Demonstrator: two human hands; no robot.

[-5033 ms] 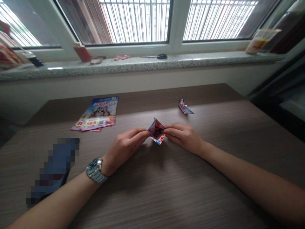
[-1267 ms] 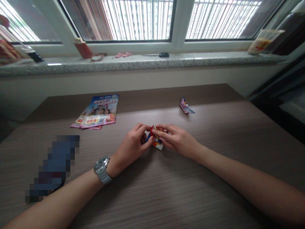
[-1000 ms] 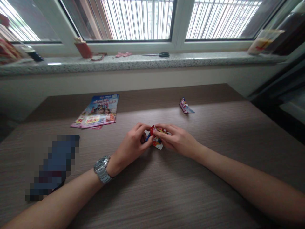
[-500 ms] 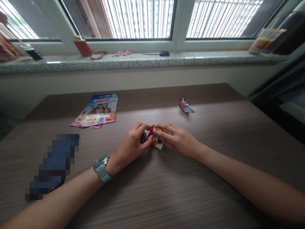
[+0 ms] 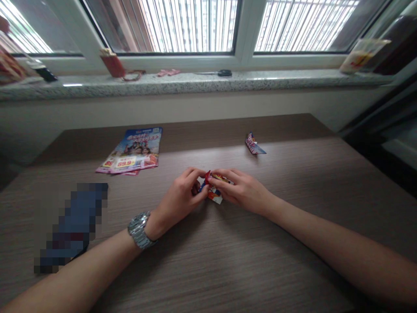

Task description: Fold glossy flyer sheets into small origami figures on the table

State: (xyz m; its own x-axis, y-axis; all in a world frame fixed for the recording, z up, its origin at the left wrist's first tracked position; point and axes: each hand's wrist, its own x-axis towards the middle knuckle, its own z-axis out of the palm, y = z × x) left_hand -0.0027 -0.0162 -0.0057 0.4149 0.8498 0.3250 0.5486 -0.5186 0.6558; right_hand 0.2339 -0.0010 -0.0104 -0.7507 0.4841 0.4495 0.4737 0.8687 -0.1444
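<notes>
Left hand (image 5: pixel 182 191): thumb and fingers clamped on the left side of the folded printed paper; steel-coloured wristwatch (image 5: pixel 140 230) worn at the wrist.

Folded printed paper (image 5: pixel 215 194): one item, between both hands near the middle of the desk (image 5: pixel 202 269). A few seconds earlier it had stood as an open-mouthed diamond between parted fingertips; by this moment it had been turned or compressed, with red, blue, white and orange print outward. Over the last second it had scarcely altered. In the cataloguer's judgement, the work had passed from opening out the shape to pressing or creasing it.

Right hand (image 5: pixel 244 189): fingers clamped on the right side and top of the same paper, close to the left fingertips.

Markings, left to right:

Dark oblong item (image 5: pixel 73 221), possibly a phone: face pixelated, nothing legible.

Promotional leaflets (image 5: pixel 137 150): overlapping stack, unmoved on the desk; "89.9" in red on a yellow panel, a partly covered figure beginning with 8 beside it; pink Chinese-style heading and brand line at top too blurred to read.

Folded printed paper: no writing legible.

Second folded paper piece (image 5: pixel 252 145): beyond the right hand, untouched; patterned print, unreadable.
</notes>
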